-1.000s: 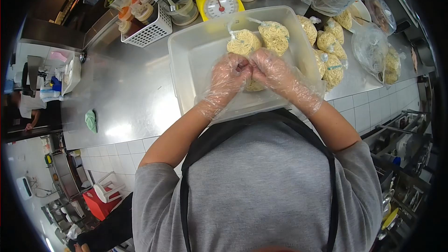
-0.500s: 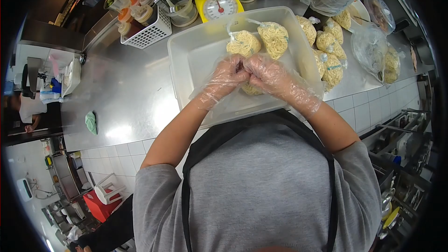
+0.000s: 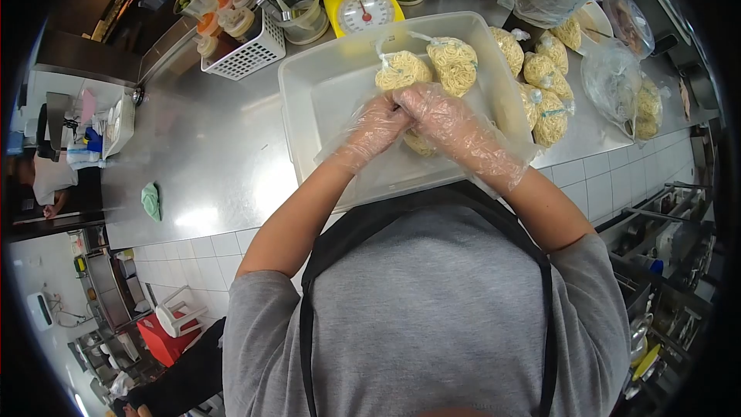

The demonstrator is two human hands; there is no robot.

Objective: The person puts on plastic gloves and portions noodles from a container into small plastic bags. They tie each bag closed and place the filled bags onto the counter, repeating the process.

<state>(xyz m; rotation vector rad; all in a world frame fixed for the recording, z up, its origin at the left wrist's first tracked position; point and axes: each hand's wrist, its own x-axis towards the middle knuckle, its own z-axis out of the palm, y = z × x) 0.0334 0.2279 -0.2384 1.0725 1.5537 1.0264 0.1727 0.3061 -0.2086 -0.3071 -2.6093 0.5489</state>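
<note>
Head view looks down past a grey shirt and black apron straps onto a steel counter [image 3: 216, 147]. At the far left, beyond the counter, another person in a white top [image 3: 48, 174] is partly in view. A small green cloth [image 3: 150, 201] lies alone on the counter near its tiled front edge. Further back, a white basket [image 3: 258, 50] holds several capped bottles, and just right of it a yellow scale [image 3: 356, 0] stands behind a clear plastic tub [image 3: 309, 108]. The tub sits at the front of the counter, directly before the person. Both hands are inside it, each covered by a loose, thin, see-through glove. The left hand [image 3: 377, 130] is curled nearly closed, its fingertips pinched against those of the right hand. The right hand [image 3: 441, 117] is likewise closed and lies partly over the left. Together they grip the top of a noodle bag [image 3: 421, 144], which hangs or rests just under them near the tub's front wall. I cannot tell whether it touches the floor of the tub, and the neck of the bag is hidden between the fingers. Just behind the hands, 2 tied bags of yellow noodles [image 3: 401, 71] lie side by side against the tub's back wall. Right of the tub, more tied noodle bags [image 3: 548, 100] are heaped on the counter. Beside them sits a large clear sack [image 3: 614, 77] with noodles showing inside.
</note>
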